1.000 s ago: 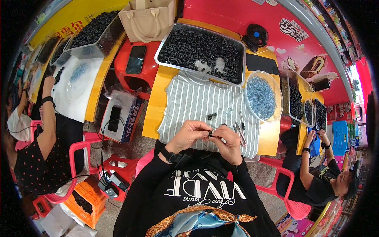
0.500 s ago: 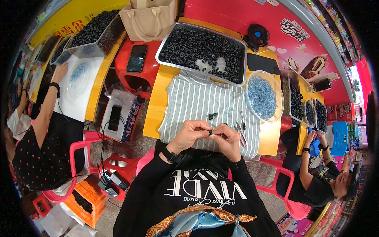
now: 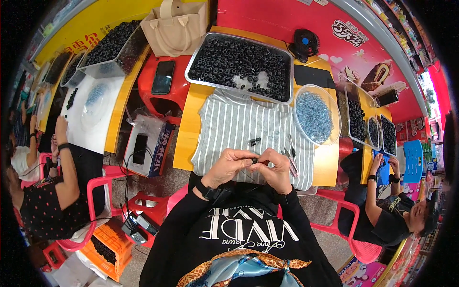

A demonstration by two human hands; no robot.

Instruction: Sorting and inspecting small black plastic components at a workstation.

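In front of my chest, my left hand (image 3: 226, 167) and my right hand (image 3: 272, 167) meet, fingertips pinched together. Between them is a small black ring-like piece (image 3: 254, 160), partly covered by the fingers; its exact kind is unclear. Under the hands lies a grey and white striped cloth (image 3: 224, 126). A few loose black pieces (image 3: 255, 141) rest on it just beyond my fingers. To the right of my right hand, a slim metal tool (image 3: 292, 163), like tweezers or small scissors, lies on the cloth.
Beyond the cloth stands a clear tray (image 3: 239, 91) of black rings. A round tub (image 3: 338, 115) of tiny bluish pieces sits on its right, near a small fan (image 3: 305, 43). Left are a red stool (image 3: 179, 95) with a phone (image 3: 163, 77). Other people work at both sides.
My hands stay pinched together at nearly the same spot, with slight finger shifts. At left, a person's arm has drawn back from the bin, and black pieces now lie on the white tabletop.
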